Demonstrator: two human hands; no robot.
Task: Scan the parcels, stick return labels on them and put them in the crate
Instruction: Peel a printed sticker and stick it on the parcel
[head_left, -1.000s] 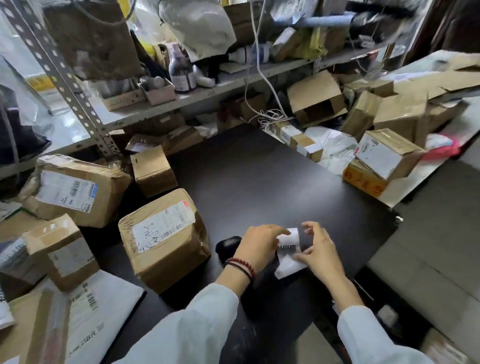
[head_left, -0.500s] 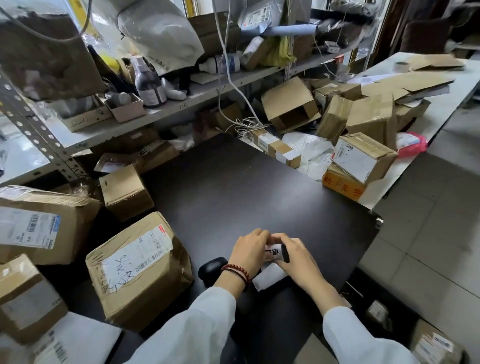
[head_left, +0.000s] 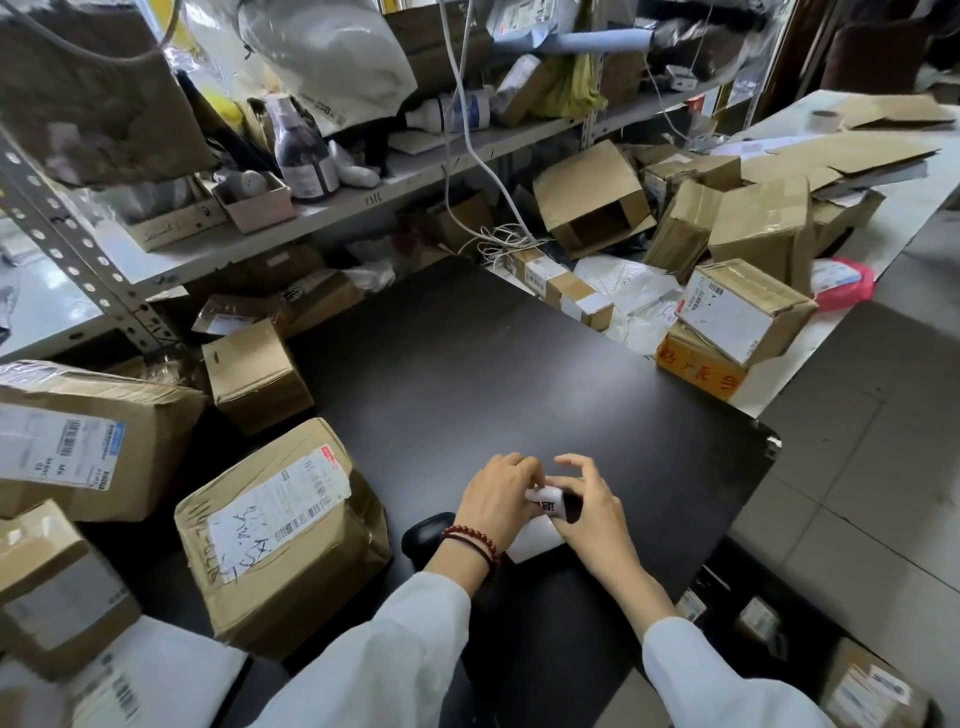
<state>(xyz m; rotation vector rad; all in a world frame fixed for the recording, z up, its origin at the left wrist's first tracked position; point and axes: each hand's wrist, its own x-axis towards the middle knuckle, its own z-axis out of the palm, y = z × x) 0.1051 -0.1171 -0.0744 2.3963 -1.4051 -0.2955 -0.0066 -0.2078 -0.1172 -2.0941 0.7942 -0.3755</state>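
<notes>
Return label (head_left: 546, 506) is being pinched, apparently peeled, by left hand (head_left: 498, 501) and right hand (head_left: 592, 514) together; parcel (head_left: 280, 525) is lying toward table (head_left: 519, 374) left edge, nearer left.

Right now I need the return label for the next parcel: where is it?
In the head view, lower centre: the return label is held between the left hand and right hand over the dark table, just right of the scribbled-on parcel.

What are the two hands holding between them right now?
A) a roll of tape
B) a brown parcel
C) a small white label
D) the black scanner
C: the left hand and right hand both pinch the small white label just above the dark table.
</notes>
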